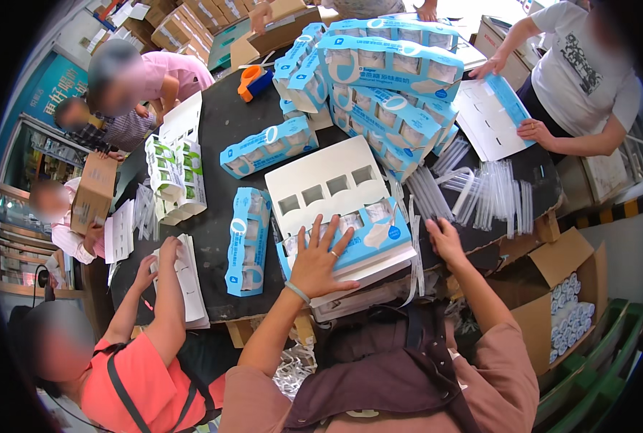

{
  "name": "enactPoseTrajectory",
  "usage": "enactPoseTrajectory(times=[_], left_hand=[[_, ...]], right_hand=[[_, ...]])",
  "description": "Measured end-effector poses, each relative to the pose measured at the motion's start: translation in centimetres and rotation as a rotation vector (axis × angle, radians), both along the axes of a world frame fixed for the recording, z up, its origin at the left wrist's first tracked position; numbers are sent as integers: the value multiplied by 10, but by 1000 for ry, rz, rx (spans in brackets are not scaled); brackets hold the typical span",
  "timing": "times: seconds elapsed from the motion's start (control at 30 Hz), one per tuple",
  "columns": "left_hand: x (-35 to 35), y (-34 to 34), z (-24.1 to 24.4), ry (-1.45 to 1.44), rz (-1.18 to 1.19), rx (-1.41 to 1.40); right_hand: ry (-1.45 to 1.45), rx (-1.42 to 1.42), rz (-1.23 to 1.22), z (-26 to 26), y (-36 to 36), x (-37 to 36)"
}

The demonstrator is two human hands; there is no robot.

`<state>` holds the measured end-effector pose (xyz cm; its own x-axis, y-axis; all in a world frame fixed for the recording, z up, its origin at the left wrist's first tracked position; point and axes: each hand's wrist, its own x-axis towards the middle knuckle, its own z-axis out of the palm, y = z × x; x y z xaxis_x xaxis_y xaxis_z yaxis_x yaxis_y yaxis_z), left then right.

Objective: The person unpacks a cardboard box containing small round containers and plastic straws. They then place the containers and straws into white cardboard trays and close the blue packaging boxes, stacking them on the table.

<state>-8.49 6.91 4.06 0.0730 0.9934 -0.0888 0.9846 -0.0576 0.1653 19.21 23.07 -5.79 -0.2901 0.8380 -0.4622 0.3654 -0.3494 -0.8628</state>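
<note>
My left hand [318, 260] lies flat with fingers spread on a blue-printed yogurt carton sleeve [381, 241]. The sleeve rests at the table's front edge, with wrapped cups showing through its windows. Its white, unfolded panel [321, 170] with cut-out openings extends behind it, and more white card is underneath. My right hand [446, 241] hovers at the table edge, right of the sleeve, with fingers partly curled; whether it holds anything thin cannot be seen. Between the sleeve and this hand hang thin white strips [416, 249]. Clear plastic-wrapped straws [429, 189] lie just beyond my right hand.
Filled blue cartons [391, 65] are piled at the back, others [248, 241] lie left. An orange-and-blue tape dispenser [253, 82] and green-white cartons [175, 178] stand farther off. Co-workers surround the black table [213, 211]. An open cardboard box [570, 303] of cups sits low right.
</note>
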Motion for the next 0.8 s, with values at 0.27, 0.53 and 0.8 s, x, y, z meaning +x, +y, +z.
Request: enactPoseTrajectory(times=[0.27, 0.53, 0.8], left_hand=[[1, 2, -2, -10, 7, 25], [-1, -2, -3, -8, 16, 42], [-8, -11, -2, -108, 72, 82]], right_hand=[[76, 392, 94, -36, 0, -53], [-112, 1241, 221, 76, -40, -50], [-147, 1311, 523, 68, -68, -72]])
